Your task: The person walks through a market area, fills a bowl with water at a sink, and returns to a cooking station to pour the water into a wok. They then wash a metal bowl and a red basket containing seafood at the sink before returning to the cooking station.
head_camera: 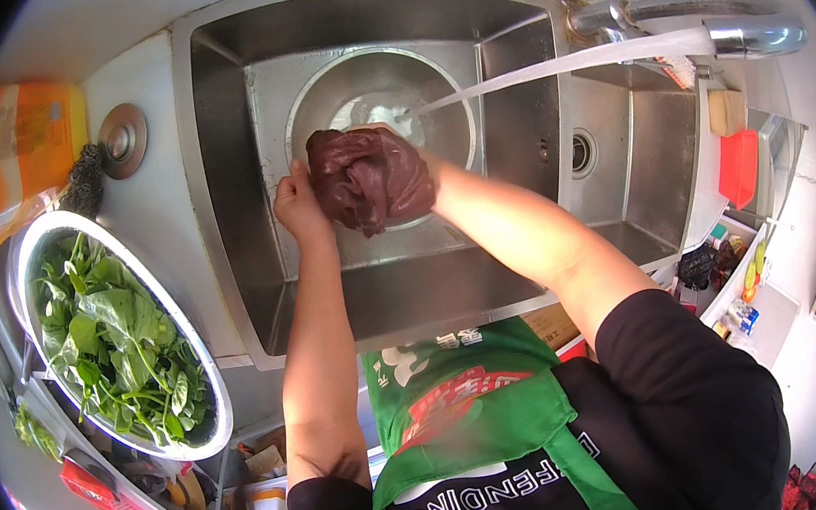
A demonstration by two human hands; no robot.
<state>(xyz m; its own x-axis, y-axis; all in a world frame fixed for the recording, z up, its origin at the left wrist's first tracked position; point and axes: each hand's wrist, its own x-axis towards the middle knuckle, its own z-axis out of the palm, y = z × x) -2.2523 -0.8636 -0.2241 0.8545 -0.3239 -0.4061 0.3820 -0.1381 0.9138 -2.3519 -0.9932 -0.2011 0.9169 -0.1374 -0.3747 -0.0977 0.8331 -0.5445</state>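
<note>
Both of my hands hold a large, floppy piece of dark red raw meat (372,176) over the left sink basin (233,41). My left hand (303,205) grips its left edge with curled fingers. My right hand (435,176) supports it from the right and beneath, mostly hidden by the meat. Under the meat stands a round metal bowl (468,108) with water in it, partly covered from sight. A stream of water (567,61) runs from the faucet spout (757,36) across into the bowl.
To the left, an oval tub (224,419) holds leafy greens (122,325). Beyond it are a yellow-orange container (37,146), a dark scrubber (83,182) and a round metal drain cover (123,140). The right basin has a drain (583,152); a red plastic container (739,168) stands past it.
</note>
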